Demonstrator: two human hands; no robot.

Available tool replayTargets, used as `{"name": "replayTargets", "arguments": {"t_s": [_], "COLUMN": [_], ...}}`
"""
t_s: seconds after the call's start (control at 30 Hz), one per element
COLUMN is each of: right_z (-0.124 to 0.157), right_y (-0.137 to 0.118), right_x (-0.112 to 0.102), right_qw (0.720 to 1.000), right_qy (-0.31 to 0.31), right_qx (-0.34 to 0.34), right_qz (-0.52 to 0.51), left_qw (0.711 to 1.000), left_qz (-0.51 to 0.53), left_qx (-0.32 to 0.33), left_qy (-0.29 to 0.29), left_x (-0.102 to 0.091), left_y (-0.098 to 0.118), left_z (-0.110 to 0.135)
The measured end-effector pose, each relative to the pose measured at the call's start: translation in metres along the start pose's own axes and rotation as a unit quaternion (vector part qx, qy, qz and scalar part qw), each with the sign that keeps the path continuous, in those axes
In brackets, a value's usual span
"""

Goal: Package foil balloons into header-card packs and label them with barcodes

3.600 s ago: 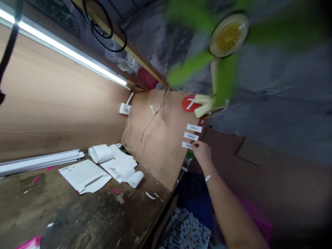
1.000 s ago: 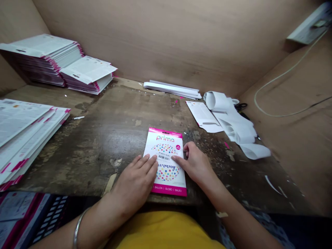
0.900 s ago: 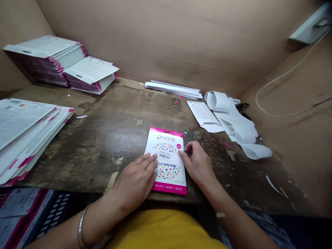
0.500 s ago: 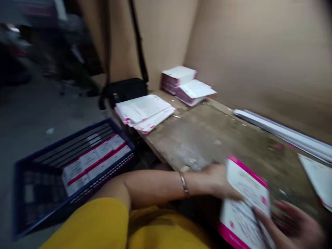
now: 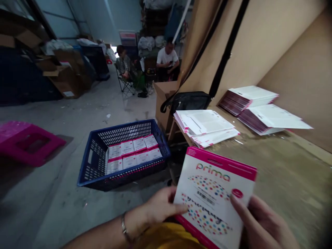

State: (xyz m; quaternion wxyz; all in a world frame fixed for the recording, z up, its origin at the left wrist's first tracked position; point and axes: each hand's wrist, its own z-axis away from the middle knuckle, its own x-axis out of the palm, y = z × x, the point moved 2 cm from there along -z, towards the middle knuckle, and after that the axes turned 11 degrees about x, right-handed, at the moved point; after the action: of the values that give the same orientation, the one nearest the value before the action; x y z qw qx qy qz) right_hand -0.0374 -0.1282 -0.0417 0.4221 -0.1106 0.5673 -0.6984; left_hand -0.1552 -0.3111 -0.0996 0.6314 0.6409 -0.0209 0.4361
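- You are holding the Prima balloon pack (image 5: pixel 214 197) in both hands, above the near edge of the worn workbench (image 5: pixel 280 166) and to the right of the blue crate (image 5: pixel 95 162).
- Your left hand (image 5: pixel 158 207) is pinching the pack's left edge; your right hand (image 5: pixel 261 224) is pinching its right side, thumb pressing the printed front.
- The crate is sitting on the floor, left of the bench, already holding two rows of packs lying flat.
- Judging by those rows, you are doing well to keep the pack level and face up, gripping only the edges so the barcode sticker stays smooth.
- Stacks of white packs (image 5: pixel 207 126) are lying beyond the pack on the bench.
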Motion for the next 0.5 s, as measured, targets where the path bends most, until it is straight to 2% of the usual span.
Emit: {"name": "replayTargets", "arguments": {"t_s": [0.03, 0.07, 0.1, 0.17, 0.23, 0.3, 0.33, 0.4, 0.43, 0.5], "right_z": [-0.007, -0.014, -0.023, -0.042, -0.063, -0.078, -0.082, -0.085, -0.083, -0.075], "right_y": [-0.010, -0.018, -0.024, -0.028, -0.023, -0.015, -0.012, -0.010, -0.011, -0.015], "right_x": [0.024, 0.048, 0.073, 0.121, 0.165, 0.196, 0.204, 0.205, 0.199, 0.185], "right_qw": [0.998, 0.992, 0.986, 0.980, 0.975, 0.965, 0.962, 0.955, 0.946, 0.903], "right_qy": [-0.052, -0.097, -0.129, -0.155, -0.194, -0.251, -0.271, -0.278, -0.258, -0.202], "right_qx": [0.030, 0.056, 0.071, 0.066, 0.053, 0.047, 0.032, -0.038, -0.093, -0.202], "right_qz": [-0.030, -0.058, -0.082, -0.106, -0.098, -0.064, -0.027, 0.093, 0.172, 0.322], "left_qw": [0.998, 0.991, 0.975, 0.921, 0.871, 0.848, 0.842, 0.822, 0.812, 0.788], "left_qz": [0.026, 0.078, 0.147, 0.259, 0.319, 0.302, 0.273, 0.203, 0.183, 0.150], "left_qx": [-0.024, -0.019, -0.013, -0.001, -0.003, 0.020, 0.046, 0.100, 0.114, 0.121], "left_qy": [0.050, 0.109, 0.169, 0.292, 0.374, 0.435, 0.463, 0.522, 0.543, 0.585], "left_x": [-0.018, -0.034, -0.047, -0.066, -0.079, -0.099, -0.115, -0.161, -0.190, -0.256], "left_y": [-0.012, -0.025, -0.036, -0.053, -0.058, -0.049, -0.040, -0.020, -0.009, 0.011], "left_z": [0.012, 0.023, 0.032, 0.042, 0.040, 0.027, 0.019, 0.002, -0.005, -0.017]}}
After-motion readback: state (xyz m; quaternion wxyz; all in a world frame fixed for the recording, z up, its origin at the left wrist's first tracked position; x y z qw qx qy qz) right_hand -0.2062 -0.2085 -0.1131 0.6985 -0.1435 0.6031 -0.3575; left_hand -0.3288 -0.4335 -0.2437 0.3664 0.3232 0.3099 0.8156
